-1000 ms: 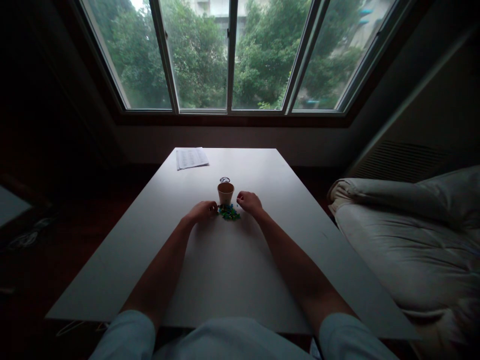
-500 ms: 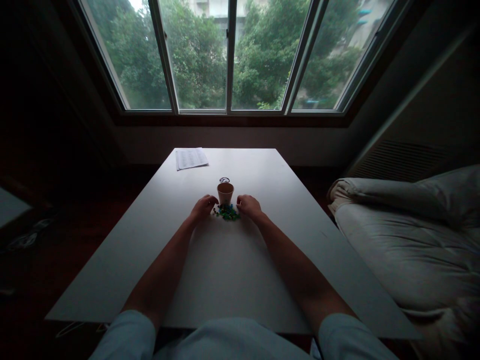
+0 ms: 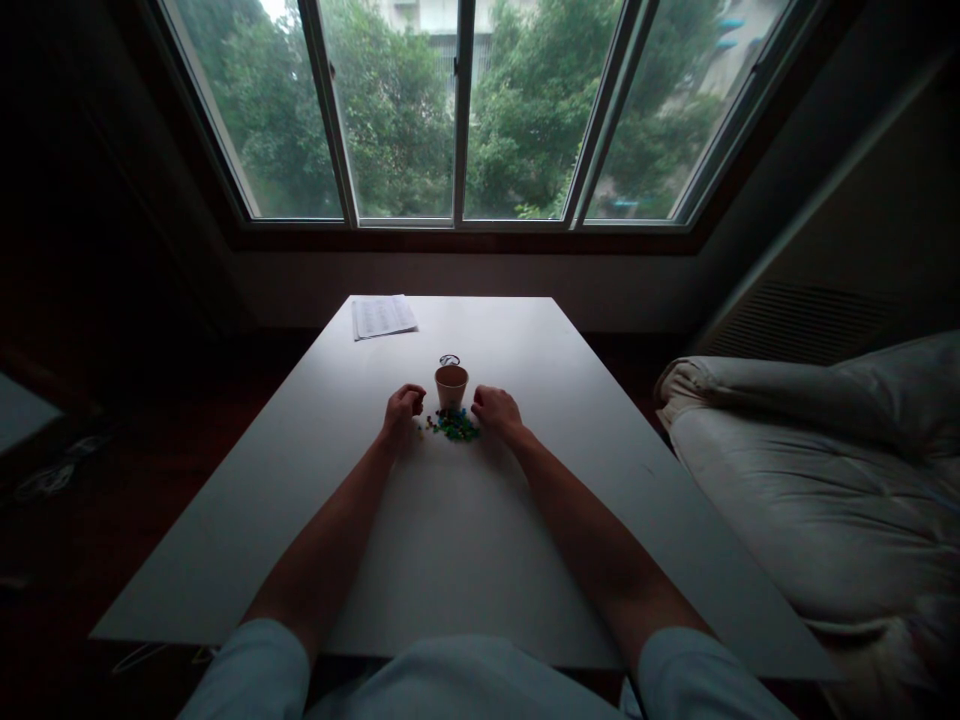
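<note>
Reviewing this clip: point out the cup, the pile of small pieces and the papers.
Cup [image 3: 451,396], head view: front of its outer wall.
Pile of small pieces [image 3: 457,427], head view: middle of the heap.
Papers [image 3: 385,317], head view: middle of the top sheet.

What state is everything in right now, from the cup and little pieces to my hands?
Cup: upright, open-topped.
Coloured pieces: loose, heaped before the cup, some strayed leftward.
Left hand: fingers curled; can't tell if it holds anything.
Right hand: fingers bent, beside the pile; grip unclear.
Papers: lying flat, slightly askew.
Pale padded fabric: folded, creased.
Window: uncovered; can't tell whether it's fully shut.
</note>
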`<state>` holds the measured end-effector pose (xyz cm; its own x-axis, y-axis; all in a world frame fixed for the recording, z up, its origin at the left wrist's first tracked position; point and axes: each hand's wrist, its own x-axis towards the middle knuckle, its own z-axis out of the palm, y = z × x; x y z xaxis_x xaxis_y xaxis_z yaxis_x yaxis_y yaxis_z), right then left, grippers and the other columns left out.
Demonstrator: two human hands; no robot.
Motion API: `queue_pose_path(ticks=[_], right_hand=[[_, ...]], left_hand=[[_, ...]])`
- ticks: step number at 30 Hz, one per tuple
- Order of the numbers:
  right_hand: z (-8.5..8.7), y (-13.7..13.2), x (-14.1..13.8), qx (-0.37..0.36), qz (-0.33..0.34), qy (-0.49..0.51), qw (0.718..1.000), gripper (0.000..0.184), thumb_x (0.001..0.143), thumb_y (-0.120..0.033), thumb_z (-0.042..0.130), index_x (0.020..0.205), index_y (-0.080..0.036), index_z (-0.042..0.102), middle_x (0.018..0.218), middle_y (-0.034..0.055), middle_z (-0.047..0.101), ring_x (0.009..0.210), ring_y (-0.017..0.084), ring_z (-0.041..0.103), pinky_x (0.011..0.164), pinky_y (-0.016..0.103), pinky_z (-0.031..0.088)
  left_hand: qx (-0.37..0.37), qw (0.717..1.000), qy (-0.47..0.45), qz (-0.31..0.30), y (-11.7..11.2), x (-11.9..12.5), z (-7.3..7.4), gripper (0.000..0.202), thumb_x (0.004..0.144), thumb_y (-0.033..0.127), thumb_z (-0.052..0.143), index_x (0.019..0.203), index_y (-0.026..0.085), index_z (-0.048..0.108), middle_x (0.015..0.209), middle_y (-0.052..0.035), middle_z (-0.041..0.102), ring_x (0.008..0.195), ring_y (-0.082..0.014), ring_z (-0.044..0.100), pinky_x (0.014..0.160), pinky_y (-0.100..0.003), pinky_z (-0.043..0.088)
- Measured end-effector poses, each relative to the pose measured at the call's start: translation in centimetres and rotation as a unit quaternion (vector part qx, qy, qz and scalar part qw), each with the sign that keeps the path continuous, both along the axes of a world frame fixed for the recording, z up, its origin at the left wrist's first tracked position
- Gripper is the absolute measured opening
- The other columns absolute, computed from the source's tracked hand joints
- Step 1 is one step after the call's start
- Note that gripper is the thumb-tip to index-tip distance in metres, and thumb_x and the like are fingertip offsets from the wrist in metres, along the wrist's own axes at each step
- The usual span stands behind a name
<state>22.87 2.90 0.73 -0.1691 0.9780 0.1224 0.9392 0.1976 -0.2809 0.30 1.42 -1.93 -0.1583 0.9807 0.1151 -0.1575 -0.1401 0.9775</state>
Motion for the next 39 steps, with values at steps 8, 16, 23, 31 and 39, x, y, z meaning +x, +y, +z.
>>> queue_pose_path(ticks=[8,16,23,31,39], right_hand=[[1.4,0.4,0.1,0.085,-0.009,0.213,0.973,0.014,0.084,-0.023,0.057,0.094,-0.021,0.065,0.088,0.0025,0.072,0.080,0.017,0.064,0.076,0.026,0.046],[2.5,0.4,-0.5,0.135,0.042,0.384,0.912,0.021,0.084,-0.031,0.053,0.095,-0.018,0.065,0.090,0.0047,0.072,0.080,0.017,0.065,0.075,0.026,0.049],[2.5,0.5,-1.1,0.121,0.053,0.427,0.895,0.023,0.081,-0.034,0.056,0.092,-0.017,0.066,0.088,0.0051,0.072,0.078,0.017,0.065,0.073,0.027,0.051],[2.0,1.0,-1.4,0.070,0.060,0.454,0.886,0.028,0.080,-0.033,0.056,0.103,-0.020,0.066,0.093,0.0043,0.073,0.079,0.017,0.067,0.072,0.029,0.055],[2.0,1.1,-0.9,0.057,0.053,0.463,0.883,0.029,0.081,-0.027,0.050,0.104,-0.018,0.064,0.092,0.0054,0.073,0.077,0.016,0.069,0.070,0.028,0.055]], left_hand=[[0.013,0.956,0.294,-0.013,-0.9,0.1,0.0,0.022,0.082,0.026,0.048,0.089,0.017,0.067,0.080,-0.0020,0.067,0.070,-0.0134,0.059,0.063,-0.024,0.047],[0.091,0.884,0.455,-0.052,-1.9,0.6,0.5,0.017,0.082,0.019,0.054,0.087,0.019,0.071,0.090,-0.0036,0.070,0.080,-0.0150,0.061,0.075,-0.027,0.047],[0.097,0.870,0.479,-0.061,-2.0,0.8,0.3,0.016,0.086,0.022,0.054,0.089,0.019,0.070,0.089,-0.0034,0.070,0.078,-0.0143,0.060,0.073,-0.025,0.045],[0.092,0.871,0.479,-0.061,-2.0,0.7,0.3,0.017,0.087,0.022,0.055,0.092,0.019,0.071,0.087,-0.0035,0.070,0.075,-0.0140,0.058,0.070,-0.026,0.044],[0.080,0.874,0.475,-0.067,-2.2,0.7,0.6,0.017,0.087,0.024,0.055,0.092,0.019,0.070,0.088,-0.0041,0.071,0.075,-0.0139,0.059,0.069,-0.024,0.044]])
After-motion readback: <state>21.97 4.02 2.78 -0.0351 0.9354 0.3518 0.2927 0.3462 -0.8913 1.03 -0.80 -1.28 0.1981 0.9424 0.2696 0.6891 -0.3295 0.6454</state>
